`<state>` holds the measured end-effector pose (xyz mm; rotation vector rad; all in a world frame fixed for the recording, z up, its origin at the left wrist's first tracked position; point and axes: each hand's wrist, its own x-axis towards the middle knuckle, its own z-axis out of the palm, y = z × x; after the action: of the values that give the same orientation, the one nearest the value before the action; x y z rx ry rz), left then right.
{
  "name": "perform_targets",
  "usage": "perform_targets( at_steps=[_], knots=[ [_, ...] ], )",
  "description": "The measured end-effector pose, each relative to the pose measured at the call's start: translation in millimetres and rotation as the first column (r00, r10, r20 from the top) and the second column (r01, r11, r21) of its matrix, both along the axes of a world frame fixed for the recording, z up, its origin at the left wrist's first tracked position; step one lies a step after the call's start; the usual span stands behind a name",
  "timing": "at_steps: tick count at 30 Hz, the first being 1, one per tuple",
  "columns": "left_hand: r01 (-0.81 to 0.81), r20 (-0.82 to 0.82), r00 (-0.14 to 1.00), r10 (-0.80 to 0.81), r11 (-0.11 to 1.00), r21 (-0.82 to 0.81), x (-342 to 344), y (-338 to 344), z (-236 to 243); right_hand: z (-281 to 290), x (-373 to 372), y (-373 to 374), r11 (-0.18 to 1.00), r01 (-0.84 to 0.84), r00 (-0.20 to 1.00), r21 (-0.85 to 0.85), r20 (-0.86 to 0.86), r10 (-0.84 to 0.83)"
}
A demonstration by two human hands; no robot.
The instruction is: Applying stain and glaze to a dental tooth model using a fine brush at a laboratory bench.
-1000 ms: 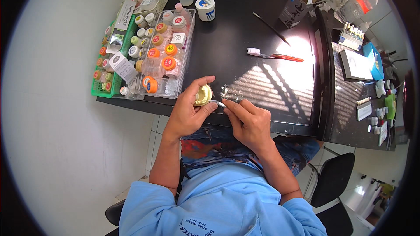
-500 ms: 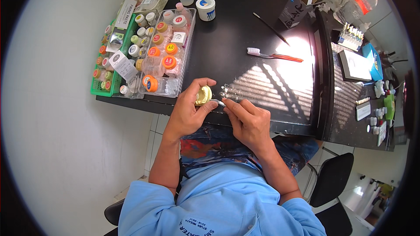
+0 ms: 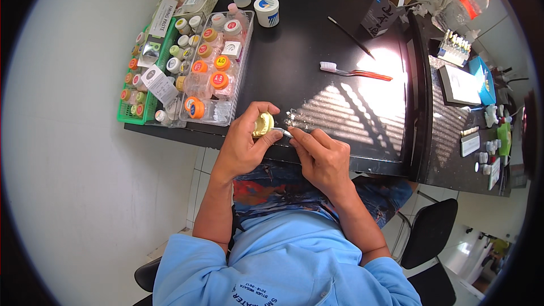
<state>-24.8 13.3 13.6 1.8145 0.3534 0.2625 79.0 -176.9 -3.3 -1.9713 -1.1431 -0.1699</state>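
Yellow dental cast (image 3: 262, 127) and slim tool (image 3: 283, 132), centre of frame.
Left hand (image 3: 242, 144) curls around the cast; right hand (image 3: 327, 156), fingers bent closed, pinches the tool.

Head-worn fisheye, looking down, wide view

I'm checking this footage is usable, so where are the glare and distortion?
Head view: glare on the black tabletop around the toothbrush handle, striped shadows below, yellow cast outside the glare; head view: fisheye curves the tabletop's far edge, corners dark.
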Motion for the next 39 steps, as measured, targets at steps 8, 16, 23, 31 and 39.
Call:
perform_targets(
  at_steps=[8,16,23,31,39],
  knots=[
    [-0.023,0.054,0.998,0.019,0.998,0.065,0.4,-0.9,-3.4,0.8,0.2,-0.5,1.000,-0.012,1.000,0.003,-0.013,0.012],
    [-0.009,0.018,1.000,0.008,0.998,0.064,-0.3,-1.0,2.4,0.3,0.1,-0.8,1.000,-0.015,1.000,-0.008,-0.002,0.015],
    [0.005,0.033,0.999,-0.007,0.999,0.052,-0.2,0.1,-0.9,-0.1,0.4,-0.6,1.000,-0.012,1.000,-0.003,0.005,0.012],
    [0.007,0.024,1.000,-0.007,0.999,0.032,0.5,-0.3,-0.3,-1.6,0.5,-0.1,1.000,-0.005,1.000,0.009,0.005,0.005],
    [-0.023,0.006,1.000,0.023,0.998,0.050,1.4,-2.8,0.9,-1.9,0.8,0.2,1.000,0.000,1.000,0.013,0.015,0.000]
  ],
)
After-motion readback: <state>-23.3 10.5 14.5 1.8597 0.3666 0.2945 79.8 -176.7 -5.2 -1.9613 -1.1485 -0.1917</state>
